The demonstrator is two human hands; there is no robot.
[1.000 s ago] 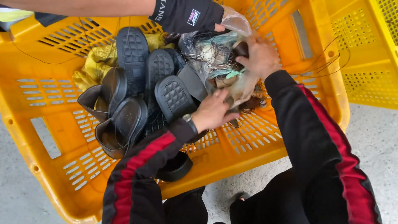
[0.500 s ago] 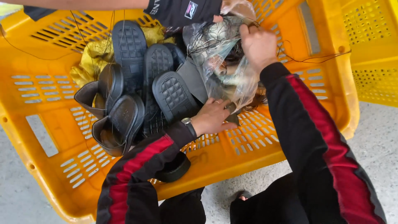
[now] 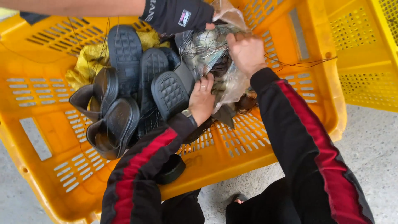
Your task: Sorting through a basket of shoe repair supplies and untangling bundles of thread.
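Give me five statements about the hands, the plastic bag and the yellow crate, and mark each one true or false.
1. Both of the person's bare hands are on the clear plastic bag. True: the left hand presses its lower side and the right hand grips it higher up.
2. The black sandals lie on the concrete floor. False: they are piled inside the yellow crate.
3. A gloved hand of another person reaches in at the top. True.
4. The person's sleeves are plain white. False: they are black with a red stripe.
5. The left hand wears a ring. True.
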